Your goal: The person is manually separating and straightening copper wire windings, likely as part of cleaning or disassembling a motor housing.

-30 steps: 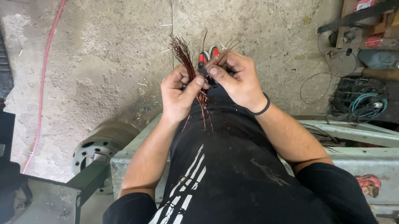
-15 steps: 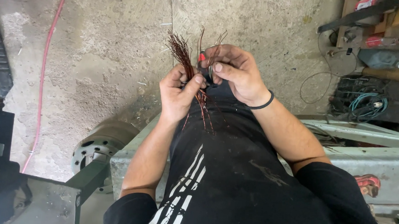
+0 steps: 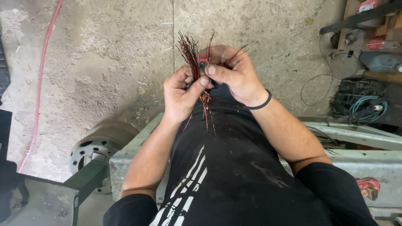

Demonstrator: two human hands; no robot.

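Bundle of thin reddish copper wires (image 3: 191, 57), pinched mid-length at chest height above concrete floor (image 3: 103, 53). Probably light, springy, sharp-ended; best held mid-bundle. Left hand (image 3: 181, 96) closed round it; right hand (image 3: 232, 75) pinching strands beside a small red-handled tool (image 3: 203, 62).

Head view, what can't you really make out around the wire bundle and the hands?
- Red-handled tool: only a sliver shows; the right hand covers the rest, so its kind is unclear.
- Wire bundle: its middle is hidden by the left hand and thumb; the lower ends fade against the black trousers.
- Clutter at the right edge: cut off by the frame, too small to identify.
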